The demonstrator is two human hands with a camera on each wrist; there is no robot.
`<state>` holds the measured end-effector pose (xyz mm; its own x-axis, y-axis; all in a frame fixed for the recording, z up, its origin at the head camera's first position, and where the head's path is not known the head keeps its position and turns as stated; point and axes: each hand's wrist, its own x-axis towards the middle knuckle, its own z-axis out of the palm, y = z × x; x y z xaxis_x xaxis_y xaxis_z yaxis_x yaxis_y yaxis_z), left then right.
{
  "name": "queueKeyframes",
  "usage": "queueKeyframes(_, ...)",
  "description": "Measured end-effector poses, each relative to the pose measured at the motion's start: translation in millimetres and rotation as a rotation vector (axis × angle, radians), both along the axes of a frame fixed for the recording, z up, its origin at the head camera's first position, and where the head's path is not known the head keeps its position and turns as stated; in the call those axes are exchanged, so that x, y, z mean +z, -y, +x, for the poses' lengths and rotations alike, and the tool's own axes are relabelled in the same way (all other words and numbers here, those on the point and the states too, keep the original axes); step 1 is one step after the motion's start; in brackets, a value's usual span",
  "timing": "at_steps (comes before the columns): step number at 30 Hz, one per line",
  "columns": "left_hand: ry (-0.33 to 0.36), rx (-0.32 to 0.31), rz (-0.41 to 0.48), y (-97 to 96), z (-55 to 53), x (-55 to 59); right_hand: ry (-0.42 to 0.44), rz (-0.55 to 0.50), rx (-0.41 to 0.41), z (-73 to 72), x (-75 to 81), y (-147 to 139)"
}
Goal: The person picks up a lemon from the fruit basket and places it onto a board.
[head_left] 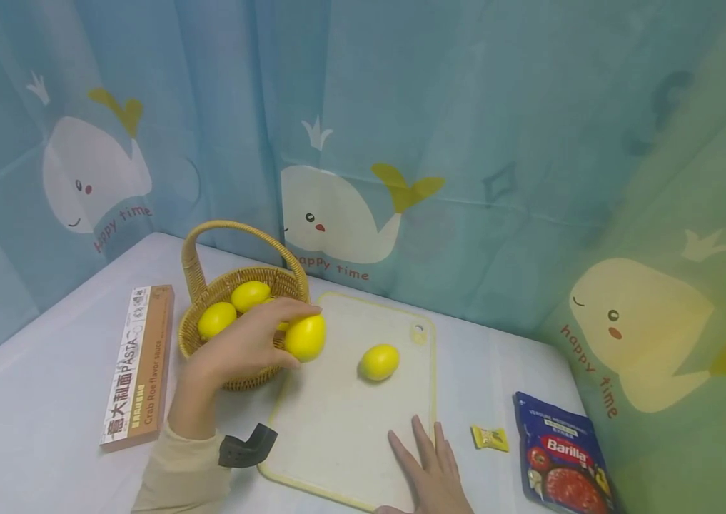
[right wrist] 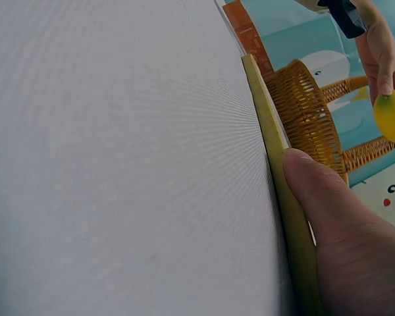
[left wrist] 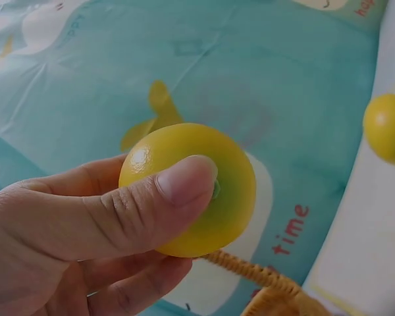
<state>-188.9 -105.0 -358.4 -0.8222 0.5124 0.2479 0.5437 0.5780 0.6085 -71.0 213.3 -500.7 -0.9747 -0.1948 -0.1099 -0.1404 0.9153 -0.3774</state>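
Note:
My left hand [head_left: 240,346] pinches a yellow lemon [head_left: 308,340] between thumb and fingers, beside the rim of a wicker basket [head_left: 248,380] and above the cutting board's left side. In the left wrist view the thumb presses next to the greenish stem end of this lemon [left wrist: 236,210]. Several lemons [head_left: 217,320] lie in the basket, partly hidden by the hand. Another lemon [head_left: 380,362] sits on the white cutting board [head_left: 330,428]. With fingers spread, my right hand [head_left: 430,475] rests on the board's near right part; its thumb [right wrist: 329,197] touches the edge in the right wrist view.
Left of the basket lies a long pasta box [head_left: 138,364]. A small yellow packet [head_left: 490,438] and a blue Barilla pouch [head_left: 562,453] lie to the right of the board. A blue curtain [head_left: 497,214] with whales hangs behind the white table [head_left: 48,407]. The basket's handle [head_left: 240,225] arches upward.

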Motion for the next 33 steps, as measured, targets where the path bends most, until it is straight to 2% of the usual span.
queueKeyframes(5, 0.015, -0.010, -0.023, -7.6, -2.4, -4.4, 0.012, -0.005, -0.003, -0.2, 0.2, 1)
queueKeyframes(12, 0.048, -0.045, 0.006, -18.4, -5.8, -9.9, -0.004, -0.010, 0.007, -0.5, 0.7, 0)
queueKeyframes(18, 0.044, -0.037, 0.001, -29.5, -12.1, -18.4, 0.014, -0.011, 0.005, -0.5, 2.5, 0)
queueKeyframes(23, -0.020, -0.012, 0.006, -42.1, -19.5, -27.4, 0.046, -0.001, -0.009, -0.6, 3.8, 2)
queueKeyframes(26, -0.092, 0.012, 0.033, -50.9, -24.9, -34.2, 0.048, -0.003, -0.012, -0.5, 4.7, 2)
queueKeyframes(33, -0.187, 0.111, 0.085, -70.7, -34.6, -54.5, 0.041, -0.002, -0.010, 0.1, 4.5, 1)
